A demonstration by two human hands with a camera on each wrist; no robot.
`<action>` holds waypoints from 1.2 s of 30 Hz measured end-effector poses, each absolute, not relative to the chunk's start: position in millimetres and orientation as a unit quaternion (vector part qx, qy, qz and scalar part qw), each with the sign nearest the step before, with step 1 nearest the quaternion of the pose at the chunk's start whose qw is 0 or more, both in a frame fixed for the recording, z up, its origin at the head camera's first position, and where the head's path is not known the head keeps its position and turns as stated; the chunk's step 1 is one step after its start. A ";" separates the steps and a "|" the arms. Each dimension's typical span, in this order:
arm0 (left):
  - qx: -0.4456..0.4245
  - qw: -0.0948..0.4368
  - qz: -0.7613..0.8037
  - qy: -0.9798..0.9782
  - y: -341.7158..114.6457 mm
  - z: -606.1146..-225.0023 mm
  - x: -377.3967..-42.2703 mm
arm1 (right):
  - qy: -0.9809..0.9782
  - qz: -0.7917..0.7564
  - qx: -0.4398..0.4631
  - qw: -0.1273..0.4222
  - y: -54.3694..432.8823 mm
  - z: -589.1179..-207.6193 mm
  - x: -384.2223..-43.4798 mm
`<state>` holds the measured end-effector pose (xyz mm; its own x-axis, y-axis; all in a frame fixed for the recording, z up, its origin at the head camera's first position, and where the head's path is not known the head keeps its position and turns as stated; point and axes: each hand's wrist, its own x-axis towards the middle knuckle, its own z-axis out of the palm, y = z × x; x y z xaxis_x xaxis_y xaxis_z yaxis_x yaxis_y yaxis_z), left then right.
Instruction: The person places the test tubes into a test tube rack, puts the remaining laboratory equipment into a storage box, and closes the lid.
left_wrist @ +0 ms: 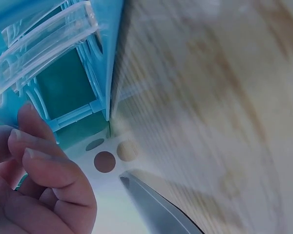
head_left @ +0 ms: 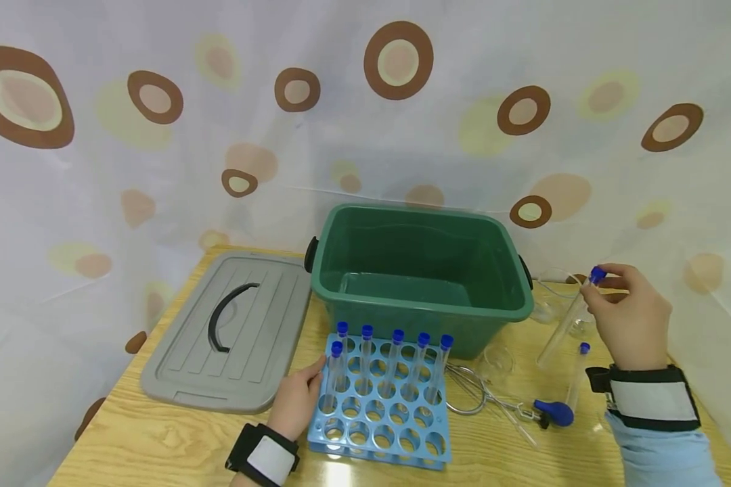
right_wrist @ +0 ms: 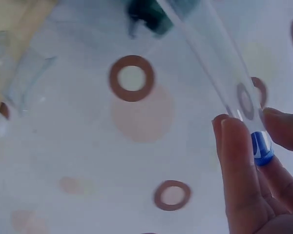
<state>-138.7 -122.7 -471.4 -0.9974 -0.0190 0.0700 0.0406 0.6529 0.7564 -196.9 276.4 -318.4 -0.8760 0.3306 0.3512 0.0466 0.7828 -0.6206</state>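
My right hand (head_left: 630, 318) pinches a clear test tube (head_left: 560, 335) just under its blue cap, right of the green bin. The tube slants down to the left, and the right wrist view shows its blue cap (right_wrist: 261, 147) between thumb and fingers. At the left edge of a light blue test tube rack (head_left: 374, 423), my left hand (head_left: 296, 399) grips the side with curled fingers. In the left wrist view its fingertips (left_wrist: 31, 117) are at the rack's frame. Several blue-capped tubes (head_left: 365, 365) stand in the rack's back rows, one further forward at the left.
A green bin (head_left: 420, 308) stands behind the rack, with a grey lid (head_left: 237, 338) lying to its left. Right of the rack lie metal clamps (head_left: 472, 392), a blue rubber bulb (head_left: 554, 412), another capped tube (head_left: 579, 372) and clear glassware (head_left: 545, 311). A patterned curtain (head_left: 341, 128) hangs behind.
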 end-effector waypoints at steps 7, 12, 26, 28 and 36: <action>-0.007 0.038 -0.415 -0.909 -123.2 -471.3 -138.7 | -0.893 0.320 -0.095 0.301 252.7 -296.7 -178.6; -0.007 0.042 -0.410 -0.911 -123.0 -472.1 -138.7 | -0.877 0.314 -0.076 0.356 243.2 -288.2 -169.6; -0.005 0.042 -0.411 -0.911 -122.8 -472.1 -138.7 | -0.863 0.326 -0.058 0.382 234.7 -272.9 -155.6; -0.004 0.041 -0.410 -0.911 -122.7 -471.9 -138.8 | -0.859 0.333 -0.047 0.386 232.0 -271.2 -153.2; -0.006 0.041 -0.409 -0.912 -122.7 -471.6 -138.6 | -0.841 0.367 0.033 0.396 213.1 -266.4 -142.4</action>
<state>-138.6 -122.7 -471.6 -0.9965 -0.0233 0.0802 0.0444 0.6658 0.7448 -142.4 213.1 -266.4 -0.6848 0.2344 0.6900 -0.3465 0.7282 -0.5914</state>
